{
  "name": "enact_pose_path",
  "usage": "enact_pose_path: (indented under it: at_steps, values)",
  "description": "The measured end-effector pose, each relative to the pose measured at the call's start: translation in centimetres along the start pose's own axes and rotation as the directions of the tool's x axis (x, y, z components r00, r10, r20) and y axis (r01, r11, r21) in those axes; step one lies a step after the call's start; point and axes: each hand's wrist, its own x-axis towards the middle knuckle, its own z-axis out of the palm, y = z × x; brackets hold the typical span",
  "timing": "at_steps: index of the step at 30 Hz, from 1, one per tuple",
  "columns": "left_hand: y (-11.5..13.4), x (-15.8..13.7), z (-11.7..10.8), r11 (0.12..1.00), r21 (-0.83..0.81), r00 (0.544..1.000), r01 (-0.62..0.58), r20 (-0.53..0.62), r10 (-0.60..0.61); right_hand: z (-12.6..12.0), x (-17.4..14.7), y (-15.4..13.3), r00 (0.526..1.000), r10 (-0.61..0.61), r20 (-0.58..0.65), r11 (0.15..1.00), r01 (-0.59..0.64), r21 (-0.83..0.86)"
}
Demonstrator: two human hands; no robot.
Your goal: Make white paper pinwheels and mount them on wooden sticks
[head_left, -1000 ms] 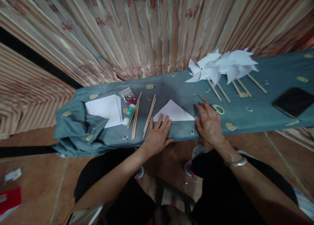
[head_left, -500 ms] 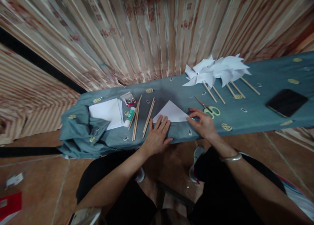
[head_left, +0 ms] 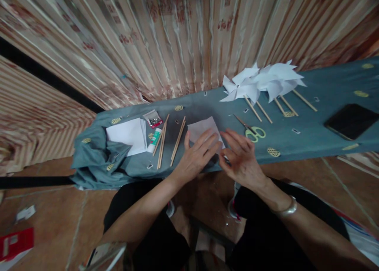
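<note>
A sheet of white paper (head_left: 204, 127) lies on the cloth-covered table in front of me, now with a squarish outline. My left hand (head_left: 197, 154) is over its near part, fingers stretched out and hiding the lower edge. Close by the paper's right edge is my right hand (head_left: 241, 156), its fingers curved and apart from the thumb. Whether its fingertips touch the paper I cannot tell. Just beyond the right hand lie scissors (head_left: 254, 133) with light green handles.
White paper pinwheels (head_left: 257, 81) on wooden sticks lie at the back right, a dark phone-like slab (head_left: 352, 121) farther right. To the left are loose wooden sticks (head_left: 162, 144), a glue stick (head_left: 154, 141), a packet of pins (head_left: 153, 119) and stacked paper (head_left: 127, 137).
The paper has gone from a folded triangle to a squarish shape. My left hand has moved right over it, and my right hand has lifted and spread its fingers beside it.
</note>
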Motion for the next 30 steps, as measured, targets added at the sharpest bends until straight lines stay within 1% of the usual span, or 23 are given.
enact_pose_path:
  at_steps: [4,8,12,15,20,22,24,27,30]
  values:
    - [-0.9,-0.1,0.4,0.996,-0.087,1.000,0.012,-0.001,-0.012,0.3,-0.6,0.7,0.993,-0.022,0.116,0.999,0.018,0.041]
    - [-1.2,-0.3,0.4,0.990,-0.139,0.999,0.025,-0.043,-0.031,0.3,-0.7,2.0,0.979,-0.023,0.204,1.000,0.021,0.013]
    - [-0.5,-0.5,-0.2,0.976,-0.217,0.999,0.012,-0.043,-0.022,0.5,-0.5,2.5,0.974,-0.039,0.223,0.999,0.042,-0.010]
    - [-0.4,-0.8,-0.5,0.973,-0.231,0.999,0.008,-0.043,-0.019,0.6,-0.7,3.0,0.974,-0.056,0.220,0.998,0.055,0.011]
    - [-1.1,-2.0,-0.1,0.981,-0.190,0.998,0.040,-0.035,-0.047,0.5,-1.9,4.6,0.966,-0.089,0.242,0.988,0.056,0.143]
    - [-1.3,-2.6,0.2,0.977,-0.209,0.999,0.051,-0.006,-0.053,0.5,-2.3,5.0,0.962,-0.074,0.264,0.973,0.011,0.231]
    - [-1.4,-3.0,0.5,0.966,-0.248,0.997,0.080,0.023,-0.077,0.5,-2.4,5.2,0.954,-0.022,0.299,0.942,-0.080,0.327]
    - [-1.6,-3.4,1.0,0.928,-0.327,0.984,0.180,0.056,-0.171,0.5,-1.9,5.0,0.930,0.101,0.352,0.853,-0.263,0.451]
    - [-1.9,-3.4,1.6,0.850,-0.427,0.950,0.308,0.086,-0.302,0.8,-1.2,5.0,0.895,0.261,0.362,0.756,-0.422,0.500]
